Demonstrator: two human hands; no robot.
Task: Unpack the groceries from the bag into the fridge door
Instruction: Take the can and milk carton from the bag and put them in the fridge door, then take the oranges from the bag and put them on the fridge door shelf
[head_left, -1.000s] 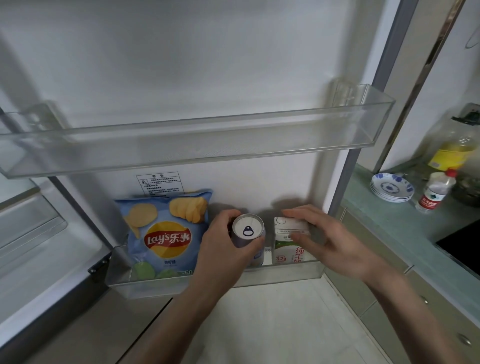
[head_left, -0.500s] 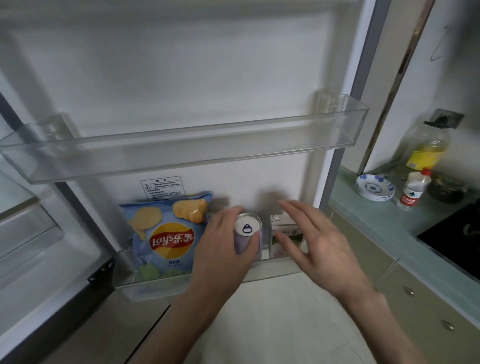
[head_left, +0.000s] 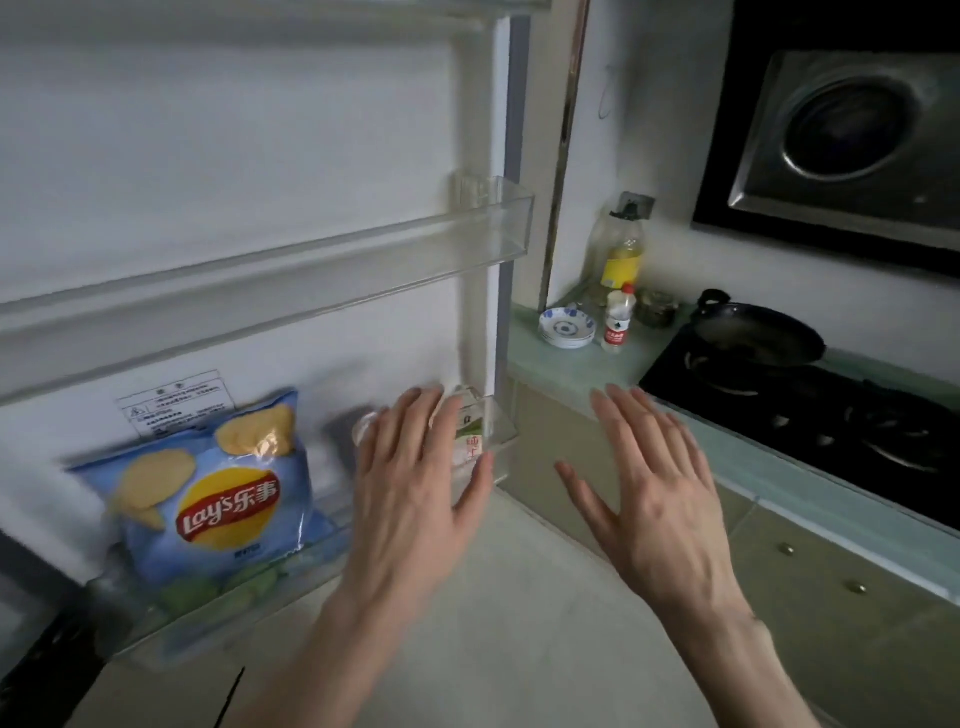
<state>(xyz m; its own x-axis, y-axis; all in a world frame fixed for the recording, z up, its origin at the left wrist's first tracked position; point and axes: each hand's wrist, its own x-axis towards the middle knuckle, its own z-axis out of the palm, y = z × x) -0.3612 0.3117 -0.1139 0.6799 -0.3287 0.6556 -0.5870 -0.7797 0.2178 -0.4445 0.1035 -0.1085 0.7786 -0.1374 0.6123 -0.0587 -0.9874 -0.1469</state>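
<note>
Can (head_left: 363, 428) mostly hidden behind left hand (head_left: 415, 499); both hands spread, empty.

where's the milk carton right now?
Head view: the milk carton stands at the right end of the lower door bin, partly hidden behind the open left hand, well right of the chips bag.

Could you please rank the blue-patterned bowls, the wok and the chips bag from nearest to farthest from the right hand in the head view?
From the right hand:
1. Bowls, on the counter above and slightly left of the hand.
2. Wok, on the stove up and to the right; close to the bowls' rank, but a little farther.
3. Chips bag, far left in the lower door shelf.
</note>
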